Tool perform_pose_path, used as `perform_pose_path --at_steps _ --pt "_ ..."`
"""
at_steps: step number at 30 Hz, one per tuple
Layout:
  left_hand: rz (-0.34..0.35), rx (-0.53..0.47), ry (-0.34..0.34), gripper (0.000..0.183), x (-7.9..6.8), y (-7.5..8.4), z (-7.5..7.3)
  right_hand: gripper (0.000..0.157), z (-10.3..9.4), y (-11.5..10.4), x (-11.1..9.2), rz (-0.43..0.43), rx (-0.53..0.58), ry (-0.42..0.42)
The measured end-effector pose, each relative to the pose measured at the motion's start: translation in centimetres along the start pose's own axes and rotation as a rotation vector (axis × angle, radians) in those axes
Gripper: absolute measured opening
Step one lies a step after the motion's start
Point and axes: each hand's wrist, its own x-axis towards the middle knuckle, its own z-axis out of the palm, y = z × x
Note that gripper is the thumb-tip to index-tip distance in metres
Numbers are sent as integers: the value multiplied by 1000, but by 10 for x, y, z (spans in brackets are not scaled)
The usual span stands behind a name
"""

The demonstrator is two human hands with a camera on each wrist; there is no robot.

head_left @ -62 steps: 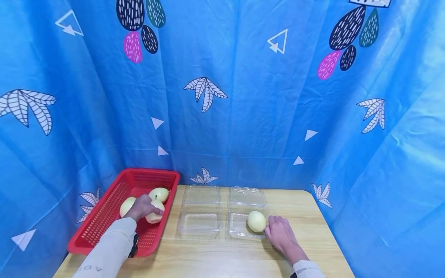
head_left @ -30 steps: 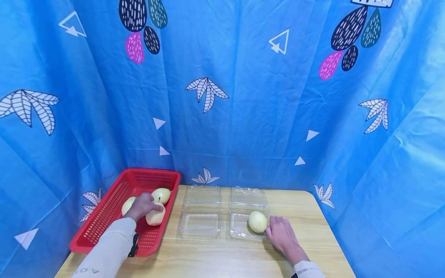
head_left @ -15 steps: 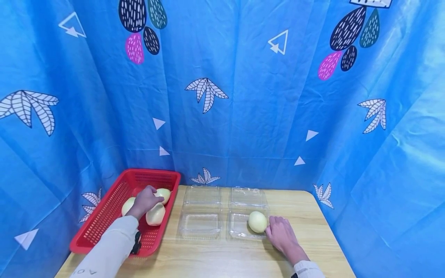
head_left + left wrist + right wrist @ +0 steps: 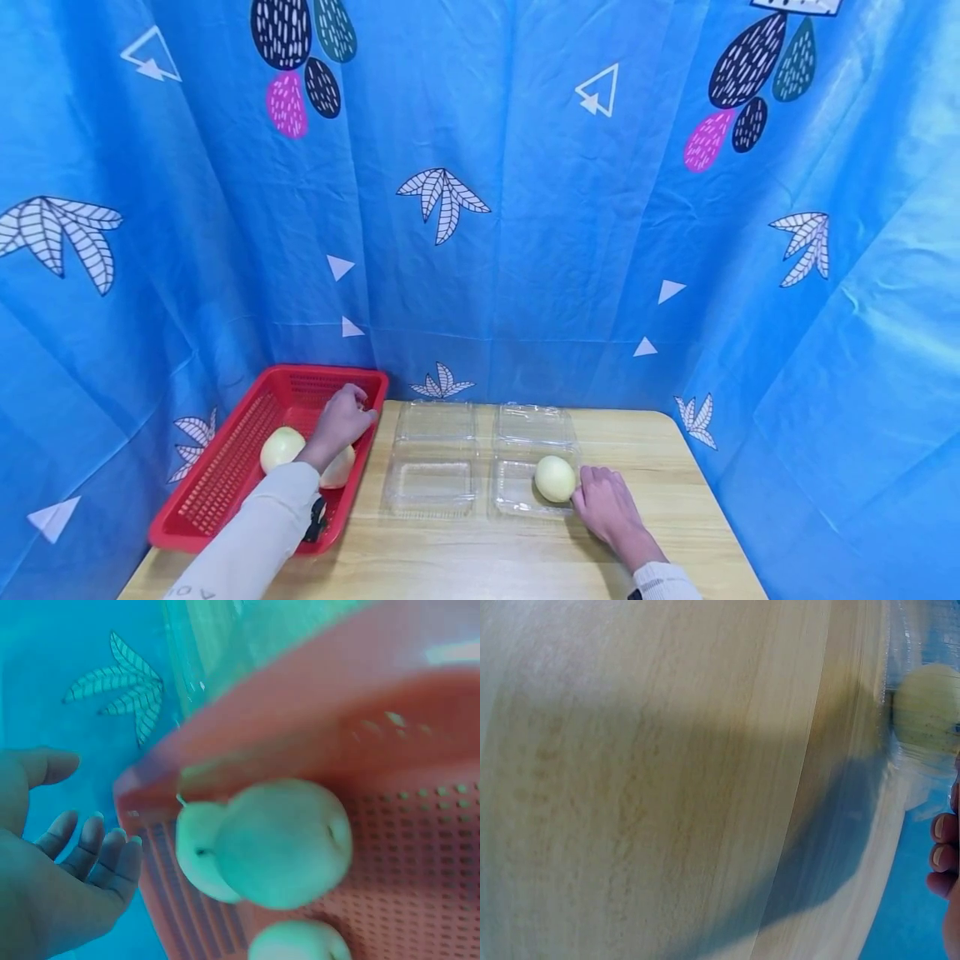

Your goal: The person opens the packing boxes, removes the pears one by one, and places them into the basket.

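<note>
My left hand [image 4: 343, 425] hovers over the far right part of the red plastic basket [image 4: 168, 533]. Its fingers are loosely bent and hold nothing in the left wrist view. Below it lie peeled-looking pale yellow pears: a big rounded pear [image 4: 285, 844], a stemmed pear [image 4: 196, 859] behind it and another pear [image 4: 296, 943] nearer. A further pear [image 4: 555, 479] sits in the front half of the right clear clamshell container [image 4: 517, 507]. My right hand [image 4: 606, 504] lies at that container's right edge, beside the pear, fingers bent; what they touch is mostly hidden.
Another open clear clamshell container [image 4: 432, 479] stands between the basket and the right container. All rest on a light wood table [image 4: 450, 562]. A blue patterned curtain [image 4: 480, 275] encloses the back and both sides.
My left hand has left the nearer pear in the basket and moved away toward the basket's far right corner, over the stemmed pear. The right hand has kept its place.
</note>
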Motion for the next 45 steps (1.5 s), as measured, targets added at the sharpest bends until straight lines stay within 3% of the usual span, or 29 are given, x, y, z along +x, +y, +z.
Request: perform_pose_path --at_steps 6,13,25,35,45 --pt "66 -50 15 43 0 22 16 17 -1 0 0 -1 -9 -9" --pt "137 -15 18 44 -3 48 43 18 -2 0 0 -14 -10 5" --pt "176 -50 -81 53 -20 84 88 17 2 3 1 -25 -17 4" --pt "243 -88 -127 64 -36 103 126 18 1 3 2 -7 -3 -32" --pt "249 -144 -224 69 -49 120 157 20 1 3 1 -2 4 -21"
